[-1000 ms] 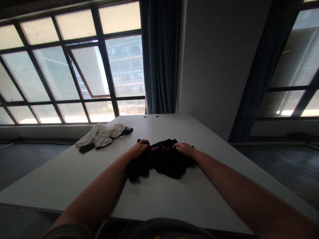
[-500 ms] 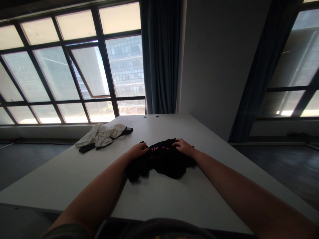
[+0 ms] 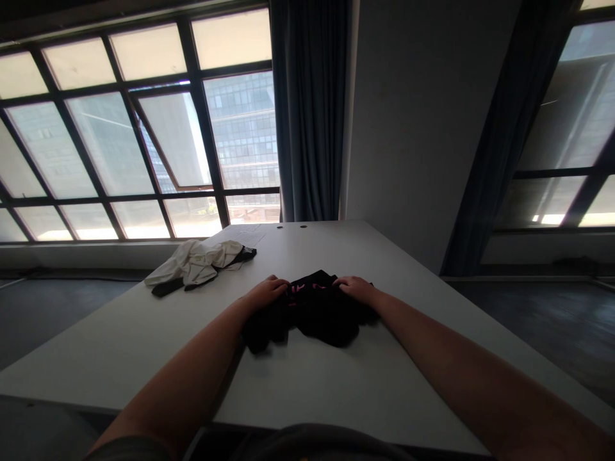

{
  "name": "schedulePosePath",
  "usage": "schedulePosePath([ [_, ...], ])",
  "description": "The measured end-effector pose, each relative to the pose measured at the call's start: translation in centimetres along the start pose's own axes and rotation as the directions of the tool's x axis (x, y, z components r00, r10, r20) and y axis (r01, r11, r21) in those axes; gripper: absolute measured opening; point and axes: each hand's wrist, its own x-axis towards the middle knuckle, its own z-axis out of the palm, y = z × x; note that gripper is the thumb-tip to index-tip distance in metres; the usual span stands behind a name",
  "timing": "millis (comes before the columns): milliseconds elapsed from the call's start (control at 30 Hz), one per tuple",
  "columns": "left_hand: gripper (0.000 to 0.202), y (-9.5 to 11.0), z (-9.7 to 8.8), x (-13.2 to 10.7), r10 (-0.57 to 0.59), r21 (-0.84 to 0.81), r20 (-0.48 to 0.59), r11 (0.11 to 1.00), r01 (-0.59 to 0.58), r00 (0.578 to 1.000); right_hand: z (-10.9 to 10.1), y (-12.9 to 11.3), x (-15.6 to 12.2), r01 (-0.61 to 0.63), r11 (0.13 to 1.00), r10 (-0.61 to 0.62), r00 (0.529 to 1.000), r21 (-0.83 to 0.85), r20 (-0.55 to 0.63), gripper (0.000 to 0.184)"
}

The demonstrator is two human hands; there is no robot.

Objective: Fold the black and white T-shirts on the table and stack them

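Note:
A crumpled black garment (image 3: 319, 317) with pink print lies bunched on the white table (image 3: 298, 384) in front of me. My left hand (image 3: 267, 292) grips its upper left part, fingers closed on the cloth. At the upper right, my right hand (image 3: 356, 288) has its fingers bent and pressed together on the fabric. Between the two hands the far edge of the cloth rises to a small peak. Folds hide the garment's exact kind.
Farther left on the table rests a rumpled cream-and-black garment (image 3: 199, 262). Two small round holes sit near the table's far end, by a blue curtain (image 3: 310, 115). Windows (image 3: 110, 141) line the left side, one pane tilted open.
My right hand's fingers have drawn in and closed on the cloth. My left fingers have shifted slightly, and the garment's far edge has bunched between the hands.

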Motion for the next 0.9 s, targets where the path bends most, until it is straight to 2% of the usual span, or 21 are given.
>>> schedulePosePath([
  [433, 0.042, -0.23, 0.05, 0.12, -0.001, 0.026, 0.012, 1.000, 0.001, 1.000, 0.39, 0.43, 0.24, 0.025, 1.000, -0.024, 0.997, 0.017, -0.069, 0.039],
  [900, 0.044, 0.26, -0.22, -0.17, -0.020, 0.011, 0.011, 1.000, 0.020, 1.000, 0.29, 0.44, 0.28, 0.045, 0.999, -0.045, 0.998, -0.003, -0.045, 0.040],
])
